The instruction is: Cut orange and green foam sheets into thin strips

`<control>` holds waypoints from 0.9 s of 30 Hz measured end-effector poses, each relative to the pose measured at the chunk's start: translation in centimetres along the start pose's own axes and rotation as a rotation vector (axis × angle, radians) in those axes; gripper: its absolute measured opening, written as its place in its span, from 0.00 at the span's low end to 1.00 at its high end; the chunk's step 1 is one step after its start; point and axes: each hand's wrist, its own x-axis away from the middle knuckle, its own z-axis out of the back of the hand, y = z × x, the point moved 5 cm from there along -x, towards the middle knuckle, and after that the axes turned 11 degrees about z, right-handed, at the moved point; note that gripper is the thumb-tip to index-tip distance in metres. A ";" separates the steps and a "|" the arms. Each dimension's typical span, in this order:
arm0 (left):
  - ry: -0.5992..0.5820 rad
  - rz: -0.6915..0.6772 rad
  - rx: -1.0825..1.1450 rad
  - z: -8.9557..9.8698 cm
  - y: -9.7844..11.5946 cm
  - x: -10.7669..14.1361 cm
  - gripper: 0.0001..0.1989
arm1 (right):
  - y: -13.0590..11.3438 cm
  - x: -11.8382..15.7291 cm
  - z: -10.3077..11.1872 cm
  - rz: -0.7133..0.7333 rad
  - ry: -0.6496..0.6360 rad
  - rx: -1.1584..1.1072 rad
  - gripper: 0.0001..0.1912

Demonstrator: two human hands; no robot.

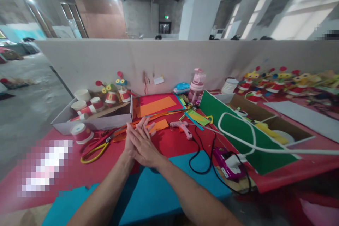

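My left hand (129, 145) and my right hand (146, 151) are pressed together above the red-covered table. Their fingers are stretched out, and I see nothing between them; the palms are hidden. Just beyond lies an orange paper strip (160, 125). To the right is a pink hot glue gun (182, 128) with a small red light on its body. Scissors with yellow and red handles (99, 152) lie to the left. Under my wrists spreads a blue sheet (172, 192).
At left, a box (106, 124) holds paper cups and cup figures. A power strip (228, 164) with black cables sits on the right, beside a green-sided box (238, 132) crossed by a white cable. A pink bottle (197, 83) stands by the partition (164, 54); more figures (277, 81) line the far right.
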 end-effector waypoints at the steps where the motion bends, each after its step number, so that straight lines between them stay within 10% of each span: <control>1: -0.023 0.023 0.014 -0.5 0.1 0.4 0.38 | 0.6 0.1 0.1 -0.041 0.005 0.058 0.33; 5: -0.167 0.170 0.189 -2.8 0.0 1.7 0.40 | 4.4 1.5 1.5 -0.413 0.165 0.243 0.33; 9: -0.224 0.181 0.154 -4.0 0.7 1.5 0.38 | 5.0 1.9 2.0 -0.411 0.173 0.225 0.33; 18: -0.004 -0.358 -1.356 -3.3 6.1 -12.5 0.17 | 7.2 3.2 3.4 -0.642 0.574 -0.070 0.26; 27: -0.121 -0.386 -1.795 -6.3 2.4 -18.9 0.11 | 5.4 2.2 3.7 -0.363 0.483 0.053 0.20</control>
